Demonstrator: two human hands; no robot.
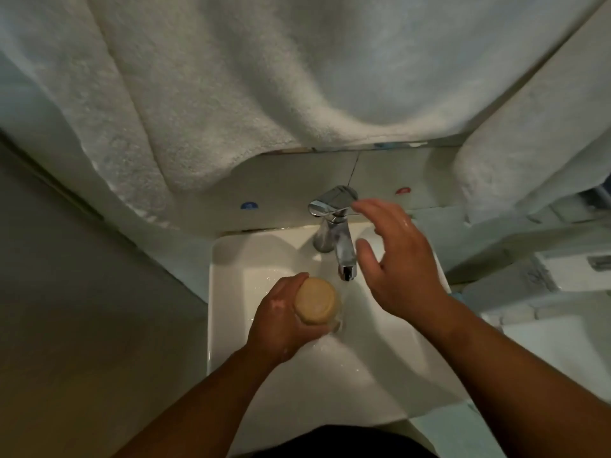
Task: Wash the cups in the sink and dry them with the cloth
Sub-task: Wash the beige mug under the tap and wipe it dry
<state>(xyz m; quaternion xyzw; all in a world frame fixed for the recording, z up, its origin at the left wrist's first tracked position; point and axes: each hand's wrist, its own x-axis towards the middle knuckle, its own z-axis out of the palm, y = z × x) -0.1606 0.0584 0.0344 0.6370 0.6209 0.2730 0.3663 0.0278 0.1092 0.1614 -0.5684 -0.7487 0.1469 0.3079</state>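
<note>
Head camera looks down on a cup held over the left part of a white sink, its tan flat bottom turned up toward the lens and its mouth facing down into the basin. The left hand grips the cup from the left side, fingers curled round its wall and thumb up by the near edge of the base. A thin stream of water falls from the tap spout just to the right of the cup and runs past its side, and the basin below is wet and shining. The right hand is spread wide with relaxed fingers and holds nothing; it hovers over the chrome tap, its fingertips at the end of the tap lever, though whether they actually touch the lever cannot be told. Droplets glisten on the back of this hand. Both bare forearms reach in from the bottom of the picture. Behind the tap the wall carries a small blue dot on the left and a small red dot on the right. A large white towel hangs above the sink, and a second white cloth hangs at the right.
</note>
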